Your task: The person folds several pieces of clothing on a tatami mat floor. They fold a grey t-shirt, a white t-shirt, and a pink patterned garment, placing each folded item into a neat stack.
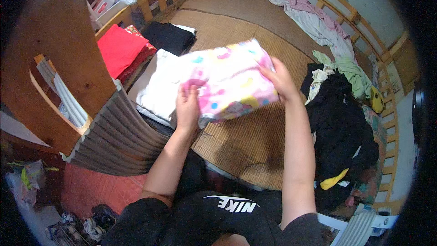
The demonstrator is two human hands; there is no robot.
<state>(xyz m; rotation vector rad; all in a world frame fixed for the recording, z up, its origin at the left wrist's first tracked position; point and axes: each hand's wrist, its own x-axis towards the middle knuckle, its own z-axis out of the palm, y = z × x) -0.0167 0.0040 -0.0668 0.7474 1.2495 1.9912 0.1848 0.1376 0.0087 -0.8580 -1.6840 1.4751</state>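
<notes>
Between both hands I hold a folded cloth, white and pink with coloured dots and yellow patches, raised above the woven mat. My left hand grips its near left end, fingers on top. At the right end my right hand has its thumb over the cloth, the other fingers mostly hidden behind. Just left of it lies folded white clothing, partly covered by the held cloth. Farther left are a folded red garment and a black folded stack.
The woven mat covers the bed, edged by a wooden railing. At right lies a loose heap of black clothes, with green cloth and pink-white cloth beyond. A wooden post and grey pleated curtain stand at left.
</notes>
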